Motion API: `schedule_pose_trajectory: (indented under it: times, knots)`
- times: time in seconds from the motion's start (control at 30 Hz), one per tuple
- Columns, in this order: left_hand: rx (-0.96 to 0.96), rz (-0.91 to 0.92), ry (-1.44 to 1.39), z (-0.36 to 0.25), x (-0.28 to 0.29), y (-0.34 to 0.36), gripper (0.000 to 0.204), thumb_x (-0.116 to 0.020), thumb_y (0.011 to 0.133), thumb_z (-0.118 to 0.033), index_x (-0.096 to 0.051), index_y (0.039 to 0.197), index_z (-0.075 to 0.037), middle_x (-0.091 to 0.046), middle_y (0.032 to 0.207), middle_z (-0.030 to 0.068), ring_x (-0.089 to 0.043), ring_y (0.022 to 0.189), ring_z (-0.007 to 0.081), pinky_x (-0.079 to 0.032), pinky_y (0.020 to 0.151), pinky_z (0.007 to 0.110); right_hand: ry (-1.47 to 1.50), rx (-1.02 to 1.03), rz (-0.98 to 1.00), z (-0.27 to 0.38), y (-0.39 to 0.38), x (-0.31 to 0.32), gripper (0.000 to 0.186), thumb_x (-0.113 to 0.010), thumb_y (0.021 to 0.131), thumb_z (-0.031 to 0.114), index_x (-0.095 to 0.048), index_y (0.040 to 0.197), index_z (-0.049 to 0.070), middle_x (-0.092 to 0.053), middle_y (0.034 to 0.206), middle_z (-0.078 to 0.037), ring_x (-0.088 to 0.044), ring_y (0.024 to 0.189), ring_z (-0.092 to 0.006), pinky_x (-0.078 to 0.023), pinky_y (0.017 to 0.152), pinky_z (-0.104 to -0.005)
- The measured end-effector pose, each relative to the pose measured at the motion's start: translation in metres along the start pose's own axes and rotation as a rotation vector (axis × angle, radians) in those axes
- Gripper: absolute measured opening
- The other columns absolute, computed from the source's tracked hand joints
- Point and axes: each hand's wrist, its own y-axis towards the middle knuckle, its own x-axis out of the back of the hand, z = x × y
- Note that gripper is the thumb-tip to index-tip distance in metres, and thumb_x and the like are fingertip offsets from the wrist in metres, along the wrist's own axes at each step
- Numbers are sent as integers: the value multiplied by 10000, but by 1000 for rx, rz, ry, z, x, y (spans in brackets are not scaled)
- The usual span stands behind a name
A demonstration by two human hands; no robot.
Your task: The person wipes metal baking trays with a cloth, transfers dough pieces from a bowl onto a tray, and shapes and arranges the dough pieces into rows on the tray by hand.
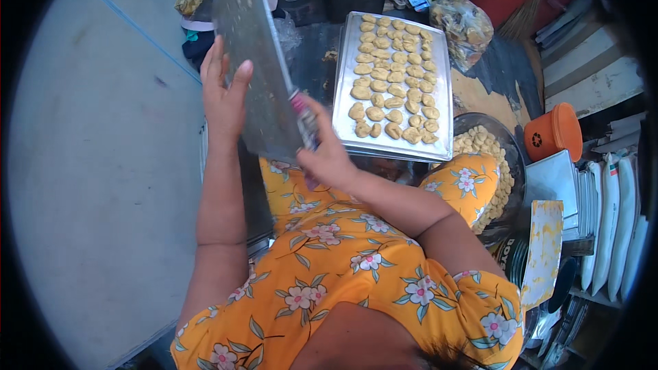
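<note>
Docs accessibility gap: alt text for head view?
A person's left hand and right hand flank an upended metal tray, the right gripping a pinkish item. A second tray bears yellowish lumps in rows; a bowl holds more.

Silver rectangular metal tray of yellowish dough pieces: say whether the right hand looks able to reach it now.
Probably yes: the tray lies near the right hand, nothing visibly between, though that hand holds a pinkish patterned item.

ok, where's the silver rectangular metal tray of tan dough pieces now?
Head view, above centre and slightly right: the tray sits between an upright grey metal sheet and a filled clear plastic bag at its upper right.
</note>
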Motion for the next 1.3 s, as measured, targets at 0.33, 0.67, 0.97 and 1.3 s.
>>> schedule_pose_trajectory:
  times: [0.33,0.67,0.97,1.3]
  knots:
    - [593,-74,553,164,93,-157,765,-524,958,-517,-299,1492,-17,-350,1483,247,-336,1380,359,-282,1123,442,391,-161,-236,-27,-51,99,880,-511,648,-82,-328,1490,93,-428,1426,-91,-568,1060,-143,-474,788,-222]
    - [589,62,-532,95,9,-105,463,-469,1015,-219,-440,1405,28,-565,1310,136,-561,1166,205,-425,1013,318,68,89,-484,7,-64,172,687,-670,763,37,-445,1412,24,-562,1298,-92,-540,1162,-177,-420,1003,-306]
    - [316,212,-129,172,-135,-54,489,-483,1003,-193,-406,1433,28,-523,1385,203,-519,1253,266,-375,1053,315,-438,181,-704,-6,-86,286,417,-678,840,-4,-596,1249,6,-655,1120,-62,-610,974,-142,-496,874,-284]
    - [412,395,-74,207,-162,-76,501,-476,1008,-190,-356,1489,-119,-531,1375,226,-543,1241,289,-397,1028,315,-774,-156,-597,-27,-91,320,442,-687,750,-34,-608,1183,13,-677,990,-82,-636,894,-172,-500,810,-288]
